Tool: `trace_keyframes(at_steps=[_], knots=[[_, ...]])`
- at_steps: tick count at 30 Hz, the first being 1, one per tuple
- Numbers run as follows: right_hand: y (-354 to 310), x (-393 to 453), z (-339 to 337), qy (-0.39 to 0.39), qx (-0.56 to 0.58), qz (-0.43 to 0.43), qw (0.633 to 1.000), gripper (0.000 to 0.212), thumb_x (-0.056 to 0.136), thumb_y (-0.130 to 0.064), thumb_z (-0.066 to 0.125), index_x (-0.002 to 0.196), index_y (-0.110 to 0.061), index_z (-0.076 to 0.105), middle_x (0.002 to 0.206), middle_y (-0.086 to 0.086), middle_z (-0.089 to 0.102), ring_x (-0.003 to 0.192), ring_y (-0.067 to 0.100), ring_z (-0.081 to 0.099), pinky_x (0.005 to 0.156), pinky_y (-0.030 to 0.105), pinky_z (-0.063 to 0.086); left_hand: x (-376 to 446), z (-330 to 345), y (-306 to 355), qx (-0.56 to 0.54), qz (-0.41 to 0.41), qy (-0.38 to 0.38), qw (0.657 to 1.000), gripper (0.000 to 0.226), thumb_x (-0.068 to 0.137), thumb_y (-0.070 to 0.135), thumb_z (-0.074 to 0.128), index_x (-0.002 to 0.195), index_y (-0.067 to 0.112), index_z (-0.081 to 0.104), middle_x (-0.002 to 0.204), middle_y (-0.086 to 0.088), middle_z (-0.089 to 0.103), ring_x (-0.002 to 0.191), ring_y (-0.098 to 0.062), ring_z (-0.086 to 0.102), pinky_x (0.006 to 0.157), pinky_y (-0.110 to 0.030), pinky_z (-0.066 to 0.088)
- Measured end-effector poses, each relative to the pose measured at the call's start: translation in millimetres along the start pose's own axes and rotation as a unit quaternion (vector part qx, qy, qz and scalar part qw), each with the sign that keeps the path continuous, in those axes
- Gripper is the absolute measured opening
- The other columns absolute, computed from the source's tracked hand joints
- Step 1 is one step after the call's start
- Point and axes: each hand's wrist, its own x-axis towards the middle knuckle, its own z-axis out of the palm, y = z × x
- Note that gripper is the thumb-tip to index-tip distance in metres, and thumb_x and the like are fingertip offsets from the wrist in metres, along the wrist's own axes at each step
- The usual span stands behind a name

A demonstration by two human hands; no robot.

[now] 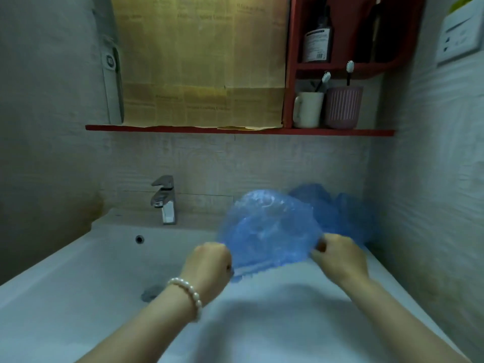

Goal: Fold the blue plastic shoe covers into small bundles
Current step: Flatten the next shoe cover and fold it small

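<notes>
A blue, see-through plastic shoe cover is stretched out and puffed up above the right side of the white sink. My left hand, with a pearl bracelet on its wrist, grips the cover's left edge with curled fingers. My right hand pinches its right edge. Behind it, a loose pile of more blue shoe covers lies in the back right corner of the sink top against the wall.
A chrome faucet stands at the back of the basin, with the drain below my left wrist. Above, a red shelf carries a white mug and a pink cup with toothbrushes.
</notes>
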Motion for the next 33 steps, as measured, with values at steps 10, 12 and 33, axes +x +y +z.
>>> trace_keyframes(at_steps=[10,12,33], knots=[[18.6,-33.2,48.0,-0.113,0.020,-0.047,0.992,0.023,0.085,-0.036,0.058,0.067,-0.028,0.045,0.069,-0.012,0.049,0.072,0.011,0.049,0.051,0.015,0.027,-44.6,7.7,57.5,0.070,0.033,-0.279,0.957,0.032,0.094,0.029,0.045,0.109,0.004,0.059,0.112,-0.020,0.061,0.104,-0.037,0.057,0.081,-0.036,0.041],[19.2,-36.3,54.4,-0.100,0.035,-0.072,0.992,0.020,0.087,-0.035,0.057,0.070,-0.029,0.048,0.070,-0.011,0.048,0.073,0.010,0.048,0.053,0.015,0.029,-45.4,1.4,67.0,0.045,0.053,-0.294,0.953,0.040,0.092,0.042,0.048,0.107,0.008,0.060,0.109,-0.017,0.062,0.103,-0.034,0.056,0.076,-0.031,0.036],[33.6,-21.1,78.6,-0.034,0.045,-0.009,0.998,0.018,0.086,-0.036,0.060,0.091,-0.026,0.074,0.090,-0.001,0.061,0.095,0.022,0.054,0.073,0.027,0.037,-5.9,80.4,52.3,-0.016,0.142,-0.262,0.955,0.119,0.058,0.087,0.047,0.149,0.031,-0.006,0.157,0.004,-0.011,0.144,-0.027,-0.013,0.113,-0.055,-0.011]])
